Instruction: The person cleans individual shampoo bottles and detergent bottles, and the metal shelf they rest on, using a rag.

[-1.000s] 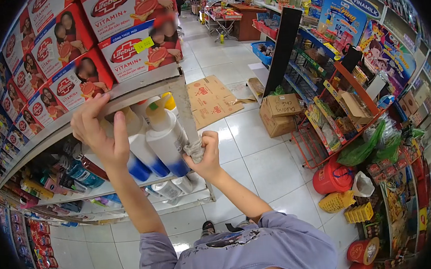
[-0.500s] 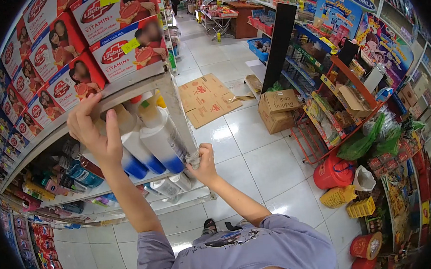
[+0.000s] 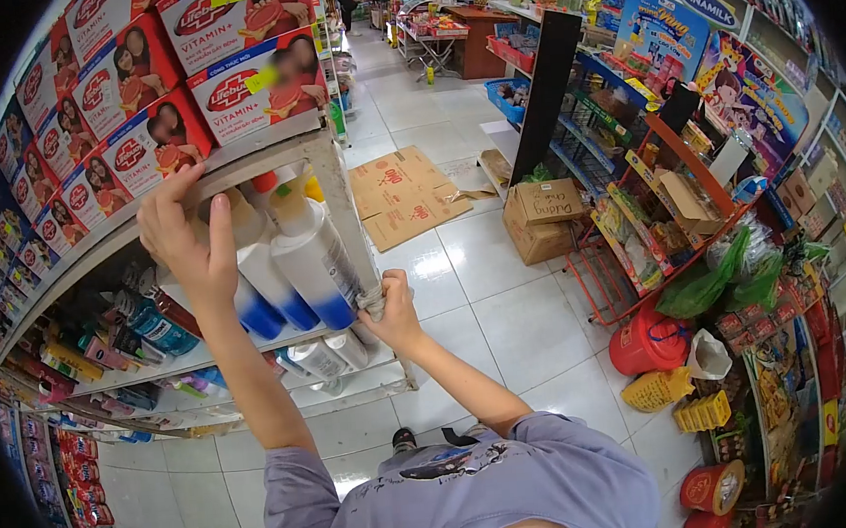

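My left hand [image 3: 189, 243] rests against the edge of the upper shelf [image 3: 240, 169], fingers spread and thumb raised, holding nothing. Just above it are stacked red-and-white Lifebuoy soap boxes [image 3: 153, 145]. My right hand [image 3: 393, 315] is closed on a crumpled greyish rag [image 3: 373, 300], which presses against the white corner post [image 3: 346, 215] of the shelf unit. Between my hands, white pump bottles with blue bases [image 3: 313, 262] stand on the shelf below, the nearest one close to the rag.
Flattened cardboard [image 3: 407, 198] lies on the tiled floor beyond the shelf unit. A cardboard box [image 3: 545, 218], an orange-red rack [image 3: 675, 143] and a red bucket [image 3: 644, 342] stand to the right. More bottles [image 3: 320, 358] fill the lower shelf.
The view has shifted slightly, with the shelf unit a little higher in it. Both hands keep about the same places on the shelf edge and post.
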Available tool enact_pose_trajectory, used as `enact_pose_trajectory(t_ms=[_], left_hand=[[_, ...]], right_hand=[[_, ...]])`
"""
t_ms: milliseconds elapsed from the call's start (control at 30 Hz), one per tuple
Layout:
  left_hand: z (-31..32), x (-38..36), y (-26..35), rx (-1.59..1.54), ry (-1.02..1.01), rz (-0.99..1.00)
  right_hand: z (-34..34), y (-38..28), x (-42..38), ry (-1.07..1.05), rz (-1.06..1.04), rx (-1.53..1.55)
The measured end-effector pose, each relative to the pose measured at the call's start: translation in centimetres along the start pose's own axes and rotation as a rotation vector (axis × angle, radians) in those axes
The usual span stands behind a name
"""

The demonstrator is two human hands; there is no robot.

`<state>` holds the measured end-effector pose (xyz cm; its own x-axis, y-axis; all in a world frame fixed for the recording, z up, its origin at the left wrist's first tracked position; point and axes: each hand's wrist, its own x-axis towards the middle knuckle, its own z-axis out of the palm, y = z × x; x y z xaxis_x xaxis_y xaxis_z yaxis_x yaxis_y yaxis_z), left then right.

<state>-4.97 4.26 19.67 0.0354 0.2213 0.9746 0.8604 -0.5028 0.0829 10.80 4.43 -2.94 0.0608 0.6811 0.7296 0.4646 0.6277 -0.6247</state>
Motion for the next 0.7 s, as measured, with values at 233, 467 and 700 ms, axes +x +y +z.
enact_pose_trajectory(t_ms=[233, 467, 700], left_hand=[[-0.1, 0.1, 0.2, 0.02, 0.007, 0.019], [0.0, 0.0, 0.0, -0.01, 0.011, 0.023], [0.0, 0.0, 0.0, -0.018, 0.001, -0.01]], right_hand=[[-0.2, 0.2, 0.2, -0.033, 0.005, -0.028], [-0.9, -0.4, 0.7, -0.081, 0.004, -0.112], [-1.0, -0.4, 0.7, -0.095, -0.002, -0.129]])
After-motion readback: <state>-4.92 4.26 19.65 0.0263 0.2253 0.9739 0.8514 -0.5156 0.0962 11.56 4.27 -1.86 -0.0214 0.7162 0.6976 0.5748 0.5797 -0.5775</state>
